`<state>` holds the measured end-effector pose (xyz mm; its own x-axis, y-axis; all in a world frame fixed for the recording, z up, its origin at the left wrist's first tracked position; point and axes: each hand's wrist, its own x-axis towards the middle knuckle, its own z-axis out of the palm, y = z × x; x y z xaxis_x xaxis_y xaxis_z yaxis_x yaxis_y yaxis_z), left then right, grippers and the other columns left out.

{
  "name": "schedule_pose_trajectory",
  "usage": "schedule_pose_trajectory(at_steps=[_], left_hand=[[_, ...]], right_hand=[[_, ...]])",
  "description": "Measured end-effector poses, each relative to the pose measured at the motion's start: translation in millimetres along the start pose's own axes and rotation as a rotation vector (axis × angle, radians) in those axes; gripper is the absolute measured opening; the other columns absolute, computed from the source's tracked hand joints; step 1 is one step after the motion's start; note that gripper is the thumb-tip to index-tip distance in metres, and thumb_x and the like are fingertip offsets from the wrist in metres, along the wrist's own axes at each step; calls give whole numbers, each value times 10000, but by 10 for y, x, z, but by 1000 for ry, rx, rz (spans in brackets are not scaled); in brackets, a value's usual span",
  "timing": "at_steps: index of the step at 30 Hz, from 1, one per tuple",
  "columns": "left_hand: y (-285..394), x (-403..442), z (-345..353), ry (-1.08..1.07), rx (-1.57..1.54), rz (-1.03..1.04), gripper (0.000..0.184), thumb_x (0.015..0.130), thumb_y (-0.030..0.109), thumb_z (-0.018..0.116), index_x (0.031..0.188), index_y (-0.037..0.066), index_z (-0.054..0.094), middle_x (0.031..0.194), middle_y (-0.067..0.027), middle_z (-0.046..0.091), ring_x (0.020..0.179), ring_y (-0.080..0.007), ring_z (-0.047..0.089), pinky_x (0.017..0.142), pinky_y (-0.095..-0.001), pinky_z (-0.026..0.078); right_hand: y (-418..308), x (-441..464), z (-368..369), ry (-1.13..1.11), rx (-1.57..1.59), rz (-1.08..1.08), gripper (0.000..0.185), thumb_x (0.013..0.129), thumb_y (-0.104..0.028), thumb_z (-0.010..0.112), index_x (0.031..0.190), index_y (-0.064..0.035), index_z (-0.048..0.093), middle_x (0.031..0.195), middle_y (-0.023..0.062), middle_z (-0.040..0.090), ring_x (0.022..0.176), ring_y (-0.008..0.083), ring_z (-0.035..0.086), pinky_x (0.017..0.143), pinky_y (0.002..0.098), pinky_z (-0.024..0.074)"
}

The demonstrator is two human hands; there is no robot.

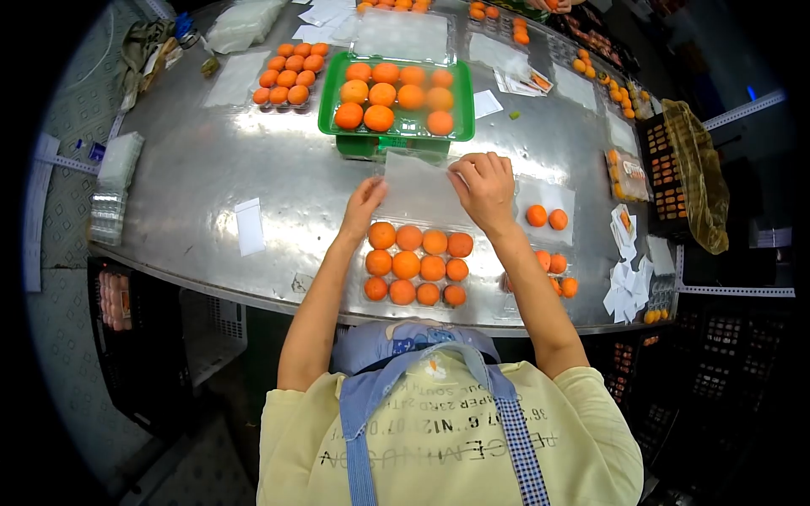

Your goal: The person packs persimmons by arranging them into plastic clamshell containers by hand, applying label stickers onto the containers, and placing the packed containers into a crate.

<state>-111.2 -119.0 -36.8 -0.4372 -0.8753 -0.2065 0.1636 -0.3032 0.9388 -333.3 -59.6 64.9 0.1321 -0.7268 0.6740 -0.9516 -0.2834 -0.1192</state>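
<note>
A clear plastic clamshell box lies open in front of me, its tray filled with rows of mandarins (407,265). The raised lid (418,187) of this box stands on the far side of the fruit. My left hand (365,202) grips the lid's left edge with closed fingers. At the lid's upper right corner, my right hand (487,190) pinches the edge between thumb and fingers. Just beyond the lid, a green scale (466,126) carries another clear box of mandarins (384,94).
More packed mandarins (289,76) sit at the back left. On the right is an open box with loose mandarins (547,217). White cards (250,226) are scattered about. Stacked plastic boxes (114,190) stand at the left edge, and a black crate (665,173) at the right.
</note>
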Motion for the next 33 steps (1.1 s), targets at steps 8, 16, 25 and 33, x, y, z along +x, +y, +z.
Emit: schedule_pose_trajectory(at_steps=[8, 16, 25, 33], left_hand=[[-170, 109, 47, 189, 249, 63, 262, 846, 168, 716, 1021, -13, 645, 923, -69, 680, 850, -131, 616, 768, -265, 487], [-288, 95, -8, 174, 202, 104, 180, 869, 152, 701, 922, -13, 654, 864, -18, 662, 803, -77, 583, 740, -232, 468], [-218, -3, 72, 221, 179, 133, 141, 855, 115, 713, 870, -2, 635, 800, 22, 616, 745, -50, 536, 690, -209, 439], [-219, -350, -38, 394, 188, 174, 160, 855, 107, 701, 791, 11, 590, 676, 60, 495, 631, -38, 415, 564, -218, 334]], right_hand=[[-73, 20, -90, -41, 15, 71, 230, 731, -134, 754, 925, -111, 632, 909, 18, 604, 804, 212, 562, 749, 334, 410], [-163, -1483, -370, -173, 350, 763, 283, 815, -126, 682, 1056, -20, 578, 957, 127, 576, 744, 229, 590, 648, 329, 474], [-586, -2529, -485, -756, 1034, 1383, 210, 886, -121, 636, 1005, 23, 541, 829, 108, 653, 740, 157, 650, 632, 274, 534], [-443, -2571, -239, -265, 1090, 1451, 183, 861, -30, 626, 975, 14, 489, 826, 89, 545, 712, 171, 624, 637, 292, 575]])
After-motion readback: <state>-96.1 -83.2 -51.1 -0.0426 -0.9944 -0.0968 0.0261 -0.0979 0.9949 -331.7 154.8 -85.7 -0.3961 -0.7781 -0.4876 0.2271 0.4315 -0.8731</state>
